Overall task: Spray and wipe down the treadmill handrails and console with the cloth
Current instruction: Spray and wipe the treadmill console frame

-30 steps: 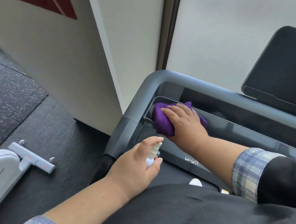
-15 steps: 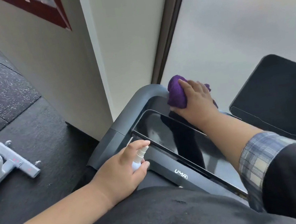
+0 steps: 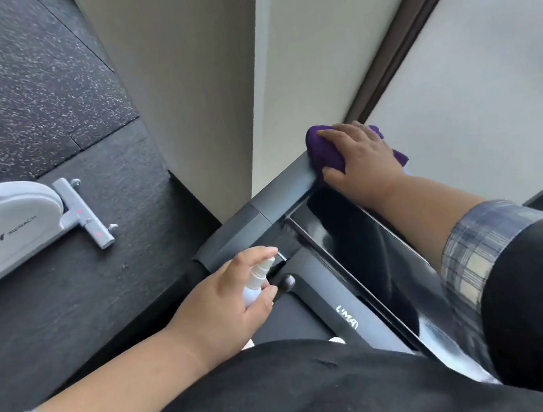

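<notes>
My right hand (image 3: 358,156) presses a purple cloth (image 3: 323,150) onto the far corner of the grey treadmill handrail (image 3: 279,194). The hand covers most of the cloth. Below it lies the glossy black console screen (image 3: 355,250), which reflects my arm. My left hand (image 3: 221,305) holds a small white spray bottle (image 3: 255,280) upright near the console's left end, index finger on the nozzle top. The bottle's body is mostly hidden in the fist.
A white exercise machine base (image 3: 6,223) with a crossbar foot (image 3: 83,213) stands on the dark rubber floor (image 3: 22,83) to the left. A cream wall (image 3: 245,71) rises right behind the handrail. My black top fills the bottom of the view.
My right hand with the cloth moved from the console's top-left corner up onto the handrail corner. The left hand kept hold of the bottle, and the view swung to the right.
</notes>
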